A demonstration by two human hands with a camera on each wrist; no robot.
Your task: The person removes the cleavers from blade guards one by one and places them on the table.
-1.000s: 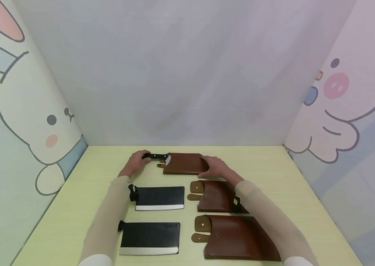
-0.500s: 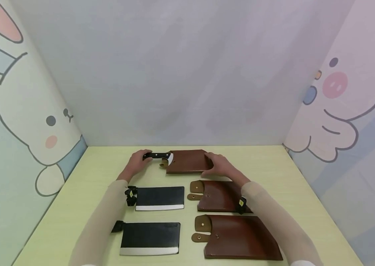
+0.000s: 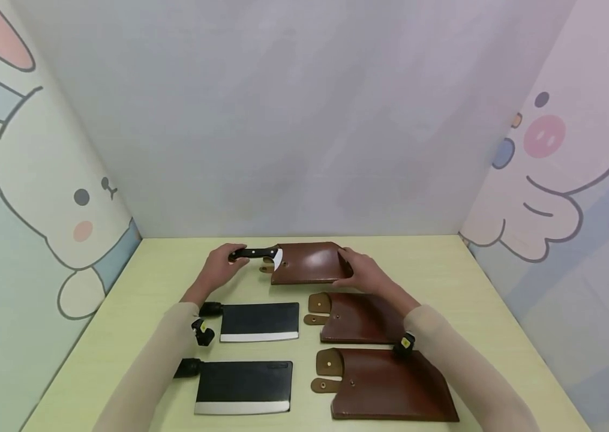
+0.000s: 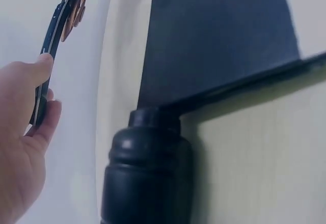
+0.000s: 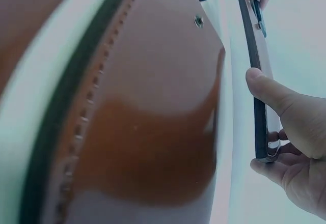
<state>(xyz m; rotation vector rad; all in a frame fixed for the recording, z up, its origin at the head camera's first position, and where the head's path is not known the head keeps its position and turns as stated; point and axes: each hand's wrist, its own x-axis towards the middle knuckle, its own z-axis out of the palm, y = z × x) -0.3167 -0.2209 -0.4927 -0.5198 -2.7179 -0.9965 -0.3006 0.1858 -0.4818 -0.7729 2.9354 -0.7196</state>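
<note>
At the far side of the table, my left hand (image 3: 219, 267) pinches the black riveted handle (image 3: 257, 252) of a knife between thumb and fingers. A curved bit of its bright blade (image 3: 278, 258) shows at the mouth of a brown leather sheath (image 3: 312, 264); the sheath hides the rest. The right hand (image 3: 368, 275) grips the sheath's other end, thumb on the near edge and fingers behind, as the right wrist view shows of the sheath (image 5: 260, 114). Both wrist views show knife and sheath held up edge-on.
Two black cleavers with bright edges, an upper one (image 3: 260, 318) and a lower one (image 3: 243, 384), lie on the left below my left arm. Two more brown sheaths, a smaller (image 3: 355, 318) and a larger (image 3: 385, 384), lie on the right. A plain wall (image 3: 304, 120) stands behind.
Knife and sheath have shifted slightly right, and the sheath's face has tilted and caught the light. Both hands keep their hold; the right hand has moved a little right.
</note>
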